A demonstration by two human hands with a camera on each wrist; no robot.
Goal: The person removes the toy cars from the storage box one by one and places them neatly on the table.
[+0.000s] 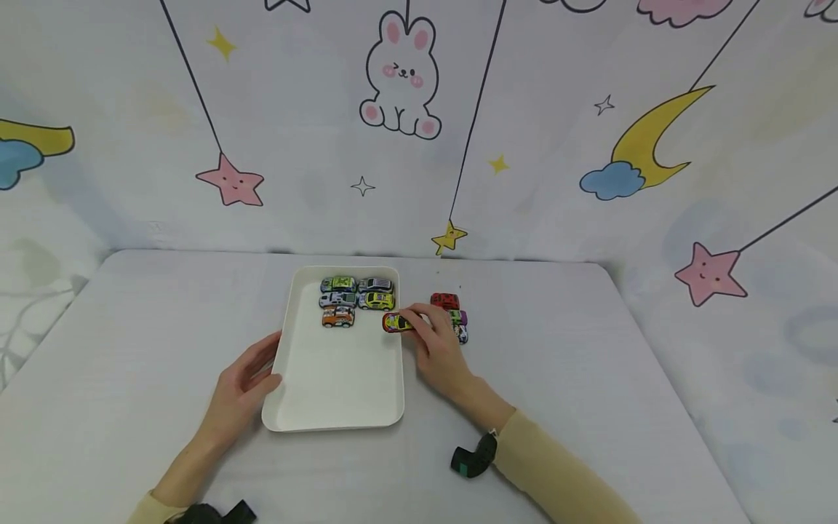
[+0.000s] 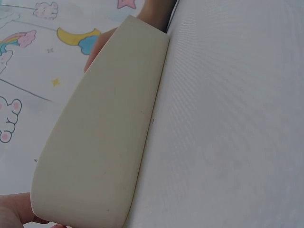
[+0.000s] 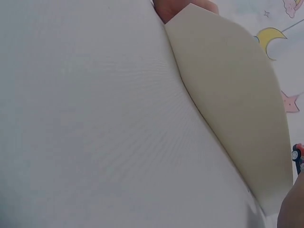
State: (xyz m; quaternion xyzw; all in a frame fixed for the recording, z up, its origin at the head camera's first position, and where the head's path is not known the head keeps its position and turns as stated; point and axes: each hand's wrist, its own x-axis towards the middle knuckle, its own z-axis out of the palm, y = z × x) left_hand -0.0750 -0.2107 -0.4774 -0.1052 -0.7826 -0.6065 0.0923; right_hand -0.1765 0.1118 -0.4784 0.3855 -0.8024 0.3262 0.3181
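Observation:
A yellow toy car (image 1: 395, 322) with red trim is pinched in my right hand (image 1: 437, 353), over the right rim of a white tray (image 1: 337, 386). My left hand (image 1: 242, 389) grips the tray's left edge, its thumb over the rim. Inside, toward the far end, sit a green toy car (image 1: 338, 284), a grey one (image 1: 375, 285), a silver-green one (image 1: 337, 300), another yellow one (image 1: 376, 301) and an orange one (image 1: 338, 316). Both wrist views mostly show the tray's outer wall (image 2: 99, 123); the held car is largely hidden in the right wrist view.
Right of the tray, partly behind my right hand, are a red toy car (image 1: 445, 300), a purple-green one (image 1: 461, 317) and a white-and-black one (image 1: 463, 334). A white cloth covers the table (image 1: 556, 349). Behind it rises a cartoon-printed backdrop (image 1: 314, 145).

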